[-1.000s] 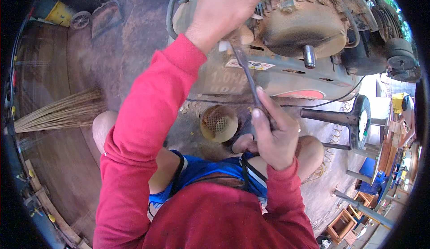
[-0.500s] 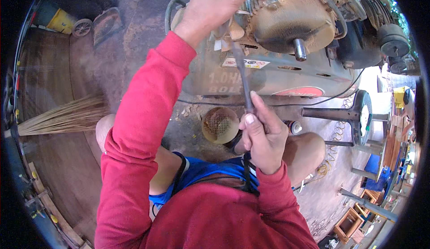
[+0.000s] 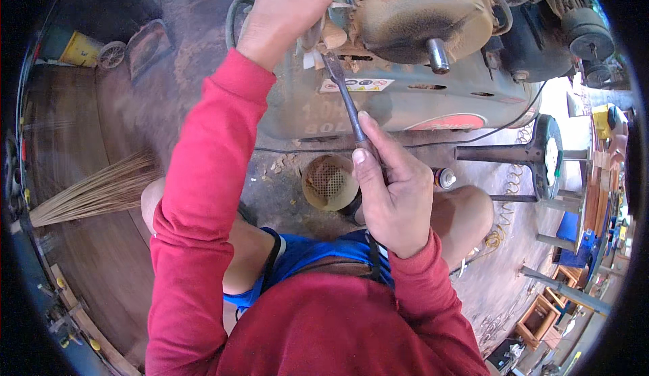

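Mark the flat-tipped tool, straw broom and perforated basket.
Flat-tipped tool [image 3: 349, 105]: head view, on the shaft.
Straw broom [image 3: 101, 193]: head view, mid-bristles.
Perforated basket [image 3: 331, 182]: head view, on the holed part.

This is a workshop: a dust-caked machine [image 3: 420, 19] — bare metal shaft [image 3: 438, 57] jutting from it, long metal tank [image 3: 399, 115] beneath — stands on a grimy floor [image 3: 193, 11]. Right of the machine lie coiled hose [image 3: 498, 236], strips of wood [image 3: 595, 200] and wooden frames [image 3: 526, 337]; left of it, a bristle broom [image 3: 94, 192].

Basket [image 3: 328, 201] before compressor [image 3: 405, 68], broom [image 3: 98, 190] left
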Action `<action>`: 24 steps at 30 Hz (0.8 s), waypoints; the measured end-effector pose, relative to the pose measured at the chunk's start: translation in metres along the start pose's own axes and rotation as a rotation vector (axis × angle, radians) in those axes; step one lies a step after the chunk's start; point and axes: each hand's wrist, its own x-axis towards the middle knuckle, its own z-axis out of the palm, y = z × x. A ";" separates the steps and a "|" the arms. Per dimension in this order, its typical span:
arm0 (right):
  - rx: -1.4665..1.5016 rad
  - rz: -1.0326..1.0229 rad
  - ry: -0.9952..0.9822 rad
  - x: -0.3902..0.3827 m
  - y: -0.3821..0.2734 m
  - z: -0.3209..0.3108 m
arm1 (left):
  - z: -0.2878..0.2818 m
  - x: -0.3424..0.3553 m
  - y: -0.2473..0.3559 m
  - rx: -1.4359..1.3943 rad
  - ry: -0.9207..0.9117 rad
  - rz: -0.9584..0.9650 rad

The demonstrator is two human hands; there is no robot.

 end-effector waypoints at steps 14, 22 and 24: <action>0.049 -0.276 0.153 -0.001 0.024 0.022 | -0.010 -0.002 -0.014 0.033 0.150 -0.126; 0.190 -0.239 0.128 -0.008 0.036 0.050 | -0.037 -0.040 -0.032 -0.267 0.137 0.036; 0.338 -0.183 0.105 -0.007 0.032 0.056 | -0.051 -0.046 -0.047 -0.445 0.225 0.051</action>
